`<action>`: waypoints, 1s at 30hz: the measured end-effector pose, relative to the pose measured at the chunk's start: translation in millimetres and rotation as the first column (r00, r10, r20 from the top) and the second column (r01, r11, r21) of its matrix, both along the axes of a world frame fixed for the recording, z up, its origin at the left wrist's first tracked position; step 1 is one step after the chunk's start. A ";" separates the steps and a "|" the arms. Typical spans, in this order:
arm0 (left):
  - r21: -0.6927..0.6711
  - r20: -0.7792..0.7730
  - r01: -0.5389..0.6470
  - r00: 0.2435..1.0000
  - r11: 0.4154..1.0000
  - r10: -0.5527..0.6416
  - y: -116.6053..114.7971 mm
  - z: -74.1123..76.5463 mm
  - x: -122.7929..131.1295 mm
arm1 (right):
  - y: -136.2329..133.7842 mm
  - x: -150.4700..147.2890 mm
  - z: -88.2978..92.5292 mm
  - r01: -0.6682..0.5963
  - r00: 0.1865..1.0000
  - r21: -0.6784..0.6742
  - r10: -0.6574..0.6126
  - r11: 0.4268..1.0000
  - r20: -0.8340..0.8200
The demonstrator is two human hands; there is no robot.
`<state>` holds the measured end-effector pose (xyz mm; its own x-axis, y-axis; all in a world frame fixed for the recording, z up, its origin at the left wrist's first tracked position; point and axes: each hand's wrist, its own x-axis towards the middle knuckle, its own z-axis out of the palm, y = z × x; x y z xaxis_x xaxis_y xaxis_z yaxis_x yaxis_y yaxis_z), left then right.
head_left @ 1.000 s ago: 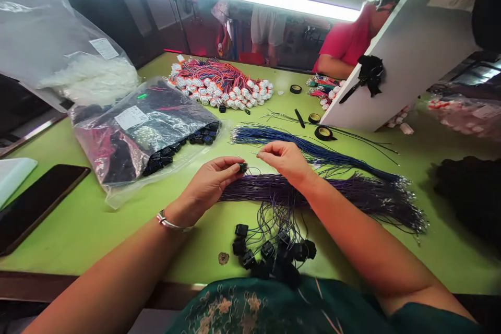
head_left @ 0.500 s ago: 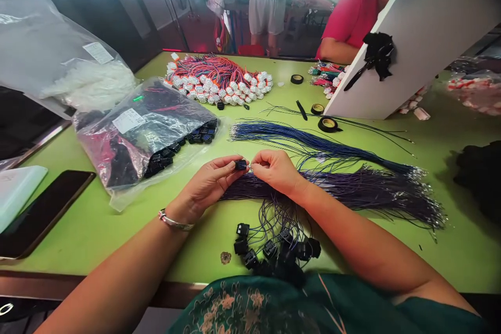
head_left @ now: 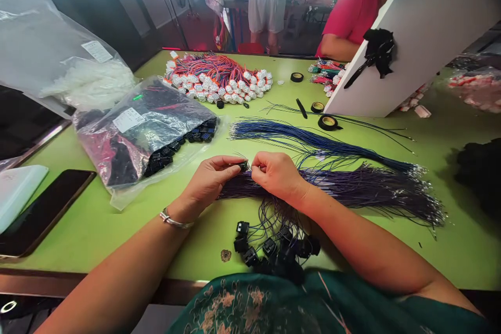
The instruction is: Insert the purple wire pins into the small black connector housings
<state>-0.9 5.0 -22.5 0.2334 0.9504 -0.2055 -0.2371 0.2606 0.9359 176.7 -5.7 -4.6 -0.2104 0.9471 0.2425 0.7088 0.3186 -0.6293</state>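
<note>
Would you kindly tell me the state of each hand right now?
Left hand: closed, holding a small black connector.
Right hand: pinched closed beside the connector; what it grips is too small to tell.

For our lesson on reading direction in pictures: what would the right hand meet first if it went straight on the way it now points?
Most likely the black connector housing pinched in the left hand, just ahead of the right hand; the exact depth between them is hard to judge.

Black connector (head_left: 243, 166) in left hand (head_left: 207, 180)
</note>
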 end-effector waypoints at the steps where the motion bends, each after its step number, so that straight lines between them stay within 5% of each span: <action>1: -0.015 0.019 0.006 1.000 1.000 -0.005 0.3 -0.5 0.2 | -0.6 0.0 -0.5 -0.009 1.000 0.013 0.009 1.000 0.005; 8: -0.059 0.047 0.006 0.999 0.998 -0.003 0.0 -3.3 2.3 | -0.5 -2.7 -5.4 -0.067 0.998 0.046 0.067 0.997 0.012; 16: -0.084 0.092 -0.008 0.996 0.996 0.016 0.7 0.1 3.1 | 0.3 -3.0 -11.0 0.006 0.974 -0.020 -0.010 1.000 -0.228; 30: -0.060 0.044 0.031 0.999 0.998 -0.028 -0.2 -9.8 1.0 | -0.5 -2.7 -16.6 -0.040 0.994 -0.016 0.038 0.999 -0.104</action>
<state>0.0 4.8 -32.3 0.2712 0.9291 -0.2516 -0.2685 0.3240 0.9072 173.9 -6.2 -21.2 -0.2219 0.9430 0.2479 0.6264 0.3327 -0.7049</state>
